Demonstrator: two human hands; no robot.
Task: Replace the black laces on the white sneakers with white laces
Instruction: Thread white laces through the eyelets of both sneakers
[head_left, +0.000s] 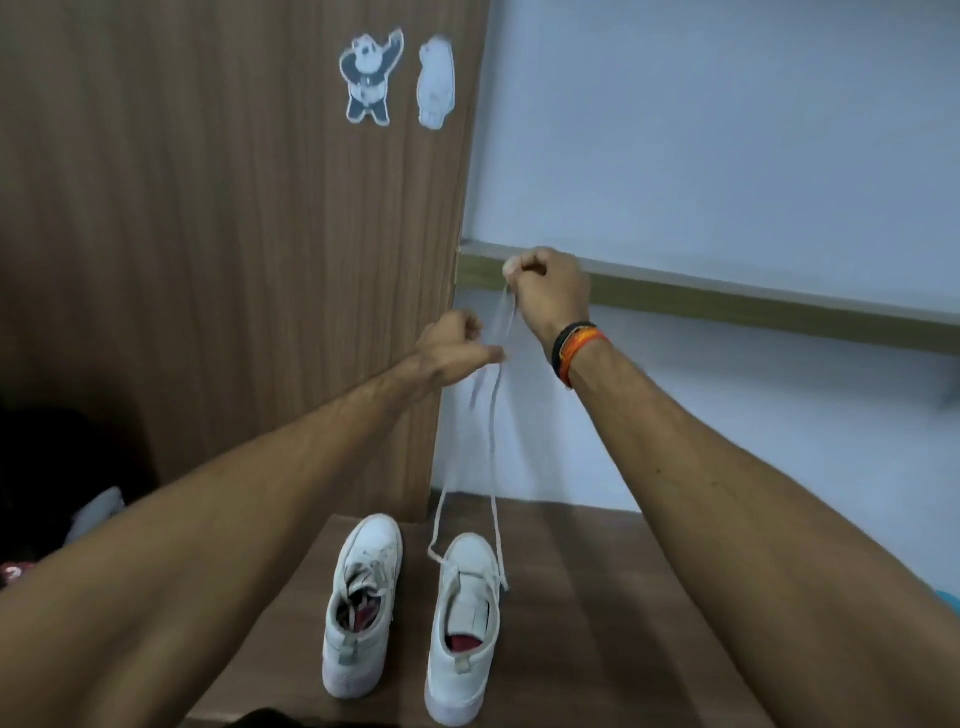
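I hold both ends of the white lace (493, 441) high at frame centre, my right hand (545, 291) pinching them in a closed fist and my left hand (452, 348) curled round them lower, probably to even their lengths. The lace runs down through the front eyelets of the right-hand sneaker (465, 629) on the wooden table (597, 597); the left-hand sneaker (363, 608) beside it looks already laced white.

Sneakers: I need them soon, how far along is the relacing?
No black laces show. The left sneaker looks laced in white. The right sneaker has a white lace through its lowest eyelets only; the left hand and right hand pull both ends up. Its remaining eyelets are left.
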